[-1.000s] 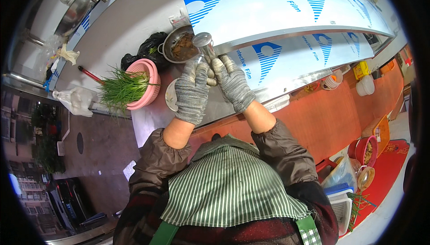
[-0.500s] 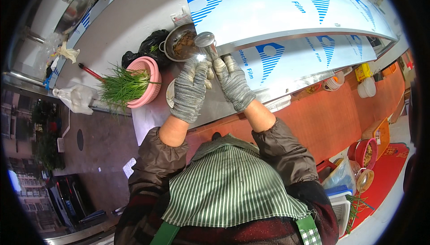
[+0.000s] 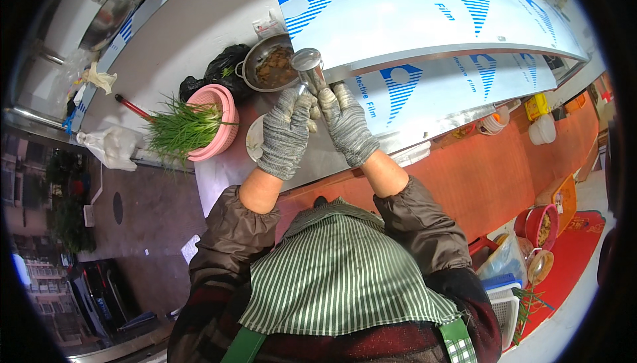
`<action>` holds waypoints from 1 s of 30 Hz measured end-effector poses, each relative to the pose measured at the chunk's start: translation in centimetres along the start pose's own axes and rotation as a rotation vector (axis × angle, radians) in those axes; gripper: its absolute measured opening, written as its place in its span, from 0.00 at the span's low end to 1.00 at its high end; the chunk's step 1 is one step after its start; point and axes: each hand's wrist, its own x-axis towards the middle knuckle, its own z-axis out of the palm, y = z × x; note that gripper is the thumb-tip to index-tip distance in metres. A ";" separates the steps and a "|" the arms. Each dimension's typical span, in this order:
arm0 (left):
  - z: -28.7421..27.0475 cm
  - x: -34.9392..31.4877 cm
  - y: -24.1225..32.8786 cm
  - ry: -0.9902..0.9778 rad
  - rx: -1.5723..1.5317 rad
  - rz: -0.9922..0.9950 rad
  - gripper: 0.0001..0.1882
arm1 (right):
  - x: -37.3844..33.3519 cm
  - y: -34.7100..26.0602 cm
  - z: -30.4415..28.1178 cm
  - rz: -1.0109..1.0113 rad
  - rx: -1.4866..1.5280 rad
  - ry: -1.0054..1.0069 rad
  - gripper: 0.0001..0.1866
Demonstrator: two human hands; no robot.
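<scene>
Both hands wear grey knit gloves and meet at the near left corner of the film-covered metal panel. My left hand (image 3: 285, 134) has its fingers curled together; a small shiny bit shows at its fingertips, too little to name. Beside it, my right hand (image 3: 348, 124) has its fingers bent forward with their tips close together. Just beyond the fingertips stands a shiny metal post (image 3: 317, 80) with a round cap (image 3: 306, 60). My fingers hide its lower end, so I cannot tell whether either hand grips it.
A metal pan (image 3: 244, 79) with brown food in liquid sits beyond my left hand, beside a black plastic bag (image 3: 225, 64). Green stalks (image 3: 179, 129) fill a pink basket (image 3: 230, 119). A pale plate (image 3: 254, 139) lies left of my left hand. The film-covered panel (image 3: 371, 14) rises ahead.
My left hand has drawn back slightly toward me and to the right. The bright glint at its fingertips has faded. The post's round cap sits a little further right.
</scene>
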 end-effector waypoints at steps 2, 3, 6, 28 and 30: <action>0.1 0.0 0.0 -0.002 -0.033 0.028 0.11 | -0.1 0.2 0.0 0.039 0.026 -0.016 0.19; 0.2 0.0 0.1 0.016 -0.043 0.018 0.11 | -0.1 0.3 0.0 0.048 0.045 -0.022 0.19; 0.3 0.0 0.3 0.026 -0.037 0.056 0.11 | -0.1 0.7 0.3 0.020 0.022 0.000 0.19; 0.6 -0.1 -0.2 0.054 -0.010 0.063 0.10 | -0.1 1.8 1.2 0.081 0.115 0.012 0.22; 0.4 -0.1 0.0 0.046 0.006 0.050 0.10 | -0.2 1.4 1.1 0.050 0.121 0.023 0.22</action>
